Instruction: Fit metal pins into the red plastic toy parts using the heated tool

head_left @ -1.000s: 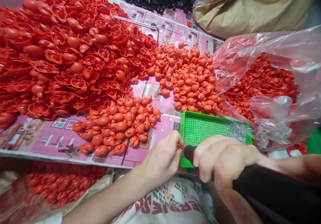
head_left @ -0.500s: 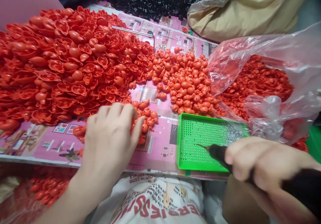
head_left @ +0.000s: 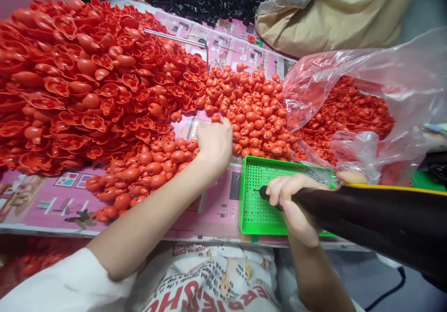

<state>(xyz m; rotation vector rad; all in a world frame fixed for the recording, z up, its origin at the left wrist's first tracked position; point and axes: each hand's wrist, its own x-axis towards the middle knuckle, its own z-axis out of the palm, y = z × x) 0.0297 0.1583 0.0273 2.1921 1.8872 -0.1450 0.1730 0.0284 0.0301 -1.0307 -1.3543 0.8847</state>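
1. First, the right hand point(head_left: 296, 205) had its fingers closed around a black tool point(head_left: 264, 192), with the thin tip just above the green tray point(head_left: 243, 200).
2. Then, the left hand point(head_left: 214, 144) lay bent on the red parts point(head_left: 150, 158), but I cannot tell if the fingers held one.
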